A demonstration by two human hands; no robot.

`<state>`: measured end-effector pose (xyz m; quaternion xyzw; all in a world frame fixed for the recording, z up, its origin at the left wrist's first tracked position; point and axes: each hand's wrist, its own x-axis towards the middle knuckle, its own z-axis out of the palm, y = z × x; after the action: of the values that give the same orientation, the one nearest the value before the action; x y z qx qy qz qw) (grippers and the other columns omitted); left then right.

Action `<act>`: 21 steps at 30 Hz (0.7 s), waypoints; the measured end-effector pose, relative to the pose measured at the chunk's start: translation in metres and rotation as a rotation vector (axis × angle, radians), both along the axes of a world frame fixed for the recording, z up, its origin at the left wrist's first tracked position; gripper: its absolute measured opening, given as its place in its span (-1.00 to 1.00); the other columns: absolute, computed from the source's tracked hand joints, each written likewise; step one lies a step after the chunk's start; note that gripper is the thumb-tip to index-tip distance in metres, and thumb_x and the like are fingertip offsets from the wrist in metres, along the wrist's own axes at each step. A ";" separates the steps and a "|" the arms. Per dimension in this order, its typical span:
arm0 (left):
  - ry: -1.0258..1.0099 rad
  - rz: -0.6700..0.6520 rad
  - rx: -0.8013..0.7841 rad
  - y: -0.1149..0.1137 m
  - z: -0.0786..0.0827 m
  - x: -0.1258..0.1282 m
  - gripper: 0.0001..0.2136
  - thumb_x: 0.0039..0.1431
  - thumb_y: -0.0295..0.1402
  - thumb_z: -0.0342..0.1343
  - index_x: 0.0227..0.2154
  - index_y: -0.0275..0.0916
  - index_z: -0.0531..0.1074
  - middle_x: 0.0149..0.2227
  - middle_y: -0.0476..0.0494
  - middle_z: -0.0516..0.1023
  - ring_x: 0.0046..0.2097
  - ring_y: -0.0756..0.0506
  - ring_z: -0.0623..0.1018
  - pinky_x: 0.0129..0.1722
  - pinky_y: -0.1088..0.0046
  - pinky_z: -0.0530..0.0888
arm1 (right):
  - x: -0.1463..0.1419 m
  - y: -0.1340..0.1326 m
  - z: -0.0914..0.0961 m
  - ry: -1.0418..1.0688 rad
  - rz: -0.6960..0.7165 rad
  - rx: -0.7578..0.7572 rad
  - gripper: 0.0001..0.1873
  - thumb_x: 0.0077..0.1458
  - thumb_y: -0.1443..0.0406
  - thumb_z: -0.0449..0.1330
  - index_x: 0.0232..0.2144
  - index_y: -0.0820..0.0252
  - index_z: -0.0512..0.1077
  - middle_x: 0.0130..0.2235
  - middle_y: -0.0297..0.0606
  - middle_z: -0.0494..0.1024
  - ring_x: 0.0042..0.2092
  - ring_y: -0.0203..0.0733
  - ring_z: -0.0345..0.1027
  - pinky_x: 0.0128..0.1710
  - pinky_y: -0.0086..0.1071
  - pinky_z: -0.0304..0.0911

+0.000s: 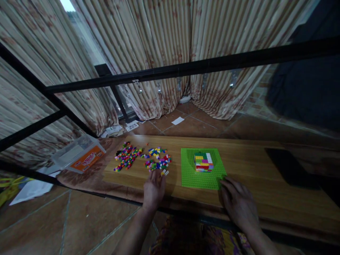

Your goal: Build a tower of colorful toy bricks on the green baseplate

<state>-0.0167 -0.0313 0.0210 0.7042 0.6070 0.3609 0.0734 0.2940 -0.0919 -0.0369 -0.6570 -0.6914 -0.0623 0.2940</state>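
My left hand (154, 188) reaches down at the near edge of a loose group of small toy bricks (158, 165). Its fingers are bent and drawn together, and whatever they pinch, if anything, is hidden. A few white bricks (165, 173) lie right beside its thumb. My right hand (239, 202) rests at the near right corner of a green studded baseplate (189, 179), fingers stretched out and touching the corner, nothing held. On the baseplate stands a low block built of multicoloured bricks (203, 163), with yellow, green, white, pink and red showing.
A larger heap of mixed bricks (127, 157) lies at the left of the wooden board (236, 159). Beyond it stands a clear plastic box with an orange label (79, 154). A dark flat object (288, 166) lies at right. A black metal bar (170, 72) crosses behind the board.
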 end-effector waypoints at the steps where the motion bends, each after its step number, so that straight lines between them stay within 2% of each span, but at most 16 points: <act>1: -0.042 -0.040 -0.011 -0.001 0.002 0.008 -0.86 0.20 -0.43 0.01 -0.20 -0.20 0.40 -0.26 -0.12 0.51 -0.24 -0.08 0.55 -0.24 0.40 0.50 | 0.000 0.000 0.001 0.001 -0.002 0.000 -0.67 0.22 0.16 -0.01 -0.08 0.11 0.43 0.03 -0.17 0.46 -0.02 -0.04 0.32 -0.01 -0.11 0.25; 5: -0.259 -0.190 -0.062 -0.001 0.008 0.044 -0.86 0.17 -0.47 0.02 -0.23 -0.20 0.41 -0.29 -0.08 0.52 -0.28 -0.02 0.56 -0.26 0.47 0.50 | -0.002 0.000 0.003 -0.009 -0.022 -0.017 -0.67 0.23 0.17 -0.01 -0.07 0.12 0.42 0.03 -0.16 0.46 -0.03 -0.03 0.33 -0.03 -0.10 0.26; 9: -0.422 -0.255 -0.089 0.006 0.012 0.073 -0.87 0.16 -0.48 0.03 -0.28 -0.22 0.45 -0.29 -0.08 0.52 -0.25 -0.02 0.55 -0.25 0.47 0.50 | -0.004 0.000 0.005 -0.013 -0.020 -0.027 -0.68 0.23 0.19 -0.01 -0.06 0.11 0.42 0.03 -0.16 0.46 -0.02 -0.03 0.32 -0.03 -0.10 0.26; 16: -0.296 -0.438 -0.064 0.019 0.029 0.107 -0.80 0.20 -0.53 -0.01 -0.26 -0.18 0.49 -0.29 -0.06 0.53 -0.22 -0.02 0.53 -0.18 0.46 0.48 | -0.004 0.001 0.007 0.000 -0.010 -0.044 -0.68 0.21 0.21 0.01 -0.04 0.10 0.40 0.04 -0.16 0.45 0.00 -0.03 0.31 0.00 -0.10 0.24; 19: -0.175 -0.528 -0.036 0.025 0.029 0.122 -0.79 0.25 -0.51 -0.06 -0.24 -0.18 0.47 -0.25 -0.07 0.51 -0.19 -0.02 0.52 -0.14 0.45 0.48 | -0.005 0.001 0.010 0.006 -0.011 -0.042 -0.68 0.21 0.21 0.01 -0.04 0.10 0.41 0.03 -0.15 0.45 -0.01 -0.03 0.32 0.00 -0.10 0.24; 21: -0.074 -0.539 -0.020 0.030 0.027 0.129 -0.78 0.26 -0.51 -0.08 -0.16 -0.18 0.43 -0.20 -0.09 0.51 -0.16 -0.04 0.52 -0.11 0.41 0.48 | -0.006 0.001 0.011 0.010 -0.013 -0.045 -0.68 0.22 0.22 0.00 -0.03 0.09 0.41 0.02 -0.15 0.46 -0.01 -0.04 0.32 -0.01 -0.10 0.24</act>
<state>0.1125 -0.0011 0.0478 0.8258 0.3983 0.3480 0.1960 0.2879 -0.0913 -0.0254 -0.6683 -0.6869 -0.0453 0.2819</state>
